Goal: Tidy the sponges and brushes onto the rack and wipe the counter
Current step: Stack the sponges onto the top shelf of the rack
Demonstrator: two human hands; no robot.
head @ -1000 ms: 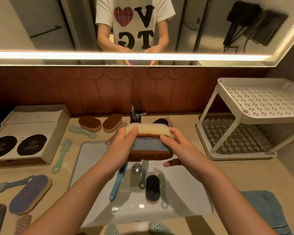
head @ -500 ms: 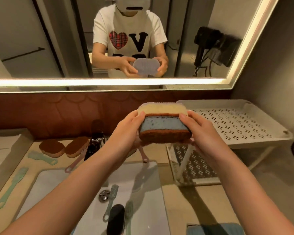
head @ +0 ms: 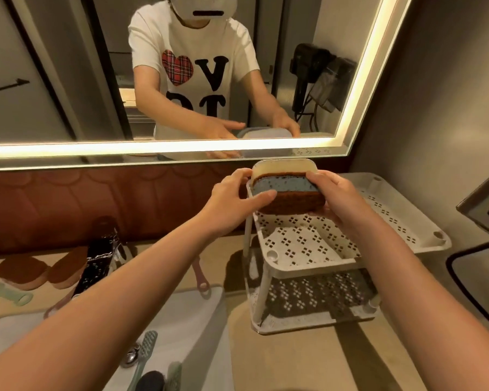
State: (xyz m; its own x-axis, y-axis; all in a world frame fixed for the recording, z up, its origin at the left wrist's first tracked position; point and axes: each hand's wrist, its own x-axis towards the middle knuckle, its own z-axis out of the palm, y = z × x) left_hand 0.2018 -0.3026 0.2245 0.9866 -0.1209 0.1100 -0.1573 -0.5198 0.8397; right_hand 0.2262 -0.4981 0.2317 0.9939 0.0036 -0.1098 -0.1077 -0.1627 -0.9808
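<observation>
A stack of sponges (head: 287,190), cream on top, blue in the middle, brown below, is held between both my hands over the back left corner of the white rack's top shelf (head: 305,244). My left hand (head: 235,198) grips the stack's left side and my right hand (head: 336,197) cups its right side and underside. Two brown sponges (head: 40,270) lie on the counter at the left beside the black faucet (head: 99,263). Brushes (head: 144,354) lie in the white sink (head: 187,320) at the bottom.
The rack's perforated lower shelf (head: 316,303) stands on the beige counter (head: 280,359). A green brush handle (head: 9,293) and a pink brush handle (head: 202,280) lie on the counter. A black cable (head: 469,292) loops at the right. The mirror (head: 181,74) spans the wall.
Both hands carried the sponge stack up and to the right, from above the sink to over the rack's top shelf. The view turned right with them.
</observation>
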